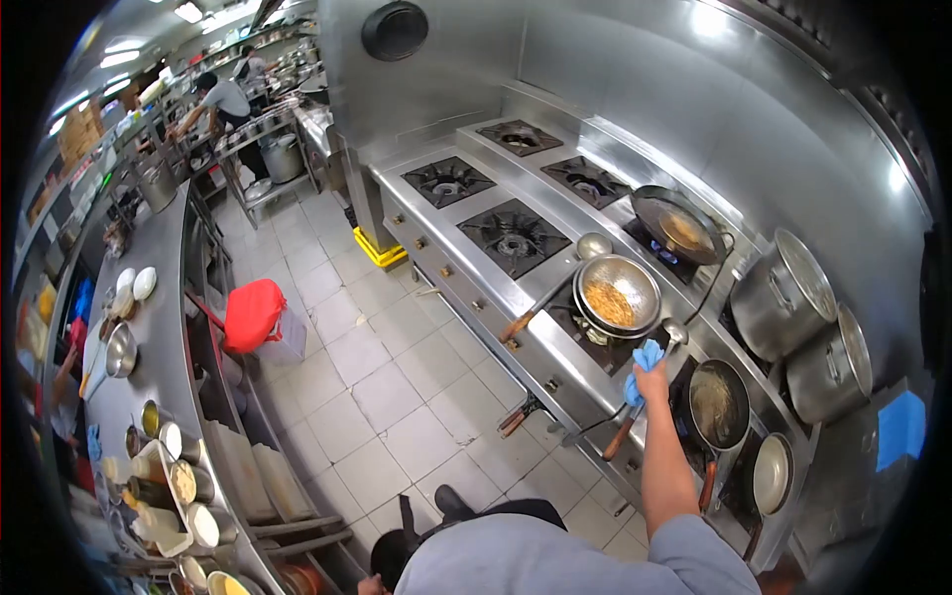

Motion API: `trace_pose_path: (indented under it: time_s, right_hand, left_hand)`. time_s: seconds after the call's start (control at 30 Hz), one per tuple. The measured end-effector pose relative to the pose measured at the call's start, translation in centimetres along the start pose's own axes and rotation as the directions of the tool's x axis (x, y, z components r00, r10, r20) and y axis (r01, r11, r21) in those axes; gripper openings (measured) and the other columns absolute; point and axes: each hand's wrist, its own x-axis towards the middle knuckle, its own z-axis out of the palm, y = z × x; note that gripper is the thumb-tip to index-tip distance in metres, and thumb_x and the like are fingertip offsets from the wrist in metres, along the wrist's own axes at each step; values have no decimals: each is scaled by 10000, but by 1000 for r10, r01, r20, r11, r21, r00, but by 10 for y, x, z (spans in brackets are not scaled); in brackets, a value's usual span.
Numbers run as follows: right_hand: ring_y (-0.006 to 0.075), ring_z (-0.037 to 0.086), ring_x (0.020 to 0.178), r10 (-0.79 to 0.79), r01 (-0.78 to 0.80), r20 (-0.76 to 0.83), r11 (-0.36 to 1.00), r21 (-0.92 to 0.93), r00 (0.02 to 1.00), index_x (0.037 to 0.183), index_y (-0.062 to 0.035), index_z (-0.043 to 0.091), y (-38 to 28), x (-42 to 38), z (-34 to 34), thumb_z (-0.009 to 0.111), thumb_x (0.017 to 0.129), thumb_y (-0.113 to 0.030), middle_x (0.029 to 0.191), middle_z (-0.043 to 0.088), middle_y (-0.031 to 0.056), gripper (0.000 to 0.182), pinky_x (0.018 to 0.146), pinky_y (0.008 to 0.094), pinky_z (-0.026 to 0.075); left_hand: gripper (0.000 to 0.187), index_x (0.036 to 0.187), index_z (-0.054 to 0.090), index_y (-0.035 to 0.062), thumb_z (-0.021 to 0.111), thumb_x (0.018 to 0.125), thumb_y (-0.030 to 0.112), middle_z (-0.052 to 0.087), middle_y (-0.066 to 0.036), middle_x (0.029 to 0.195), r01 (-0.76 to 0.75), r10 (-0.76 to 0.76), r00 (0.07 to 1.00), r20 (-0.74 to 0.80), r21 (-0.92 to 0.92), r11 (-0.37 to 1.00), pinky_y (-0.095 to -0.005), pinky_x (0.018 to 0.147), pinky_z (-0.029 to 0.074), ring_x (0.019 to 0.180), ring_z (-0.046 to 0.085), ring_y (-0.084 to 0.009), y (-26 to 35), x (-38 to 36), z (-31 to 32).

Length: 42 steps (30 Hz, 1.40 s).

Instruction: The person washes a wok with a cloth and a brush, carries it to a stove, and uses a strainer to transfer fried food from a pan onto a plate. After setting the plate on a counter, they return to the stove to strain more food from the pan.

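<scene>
My right hand (652,385) reaches out to the stove's front edge. It is closed around a blue cloth (645,357) and seems to grip the long handle of a ladle (674,330) through it. The ladle's bowl rests beside a steel wok (617,296) holding yellow-brown food on a burner. Just right of my hand sits a dark pan (717,402) with pale food. Only a sliver of my left hand (369,586) shows at the bottom edge, low by my side; its fingers are hidden.
A tilted wok (680,226) sits over a lit burner behind. Two large steel pots (785,296) stand at right. A second ladle (593,245) lies across the stove. A red bin (254,312) stands on the tiled floor. The left counter (164,297) holds bowls and containers. People work far back.
</scene>
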Motion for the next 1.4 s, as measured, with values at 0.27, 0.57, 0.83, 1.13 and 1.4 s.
trace_pose_path:
  time_s: [0.27, 0.57, 0.83, 1.13, 1.4]
  right_hand:
    - [319, 596, 867, -319, 364, 198, 893, -265, 927, 1036, -7, 598, -35, -10, 85, 669, 760, -296, 975, 602, 198, 406, 788, 382, 477]
    - [145, 602, 819, -220, -217, 974, 949, 228, 60, 1236, -12, 470, -247, -101, 242, 535, 907, -364, 1064, 604, 87, 486, 678, 283, 495]
    - [294, 550, 1067, -201, -517, 909, 856, -18, -364, 1338, 16, 284, -397, -140, 439, 491, 885, -520, 1231, 513, 198, 732, 855, 384, 462]
    - [192, 607, 752, -118, -783, 979, 619, -61, -169, 881, -58, 558, -497, -123, 564, 600, 868, -276, 813, 601, 64, 222, 665, 329, 501]
    - [233, 608, 812, -13, -927, 992, 353, 125, 129, 908, -36, 543, -524, -95, 595, 565, 870, -185, 879, 601, 97, 155, 715, 371, 506]
  left_hand:
    - [262, 703, 466, 13, 570, 876, 180, 492, -98, 515, 223, -575, 818, -7, -918, 329, -384, 377, 481, 372, 504, -213, 39, 80, -67]
    - [272, 686, 495, 39, 590, 865, 220, 438, -20, 522, 76, -530, 816, -233, -864, 498, -299, 388, 400, 422, 437, -125, 149, 245, -327]
    - [314, 882, 644, 51, 562, 831, 349, 633, -205, 849, 27, -167, 879, -446, -304, 952, -463, 702, 473, 801, 616, -373, 269, 379, -476]
    - [204, 798, 615, 33, 506, 795, 206, 653, -189, 782, -254, 180, 818, -546, -61, 965, -493, 657, 489, 723, 642, -350, 342, 496, -547]
    - [208, 874, 611, 20, 507, 792, 181, 652, -189, 878, -521, 499, 817, -289, 1, 853, -474, 689, 476, 809, 636, -339, 328, 581, -585]
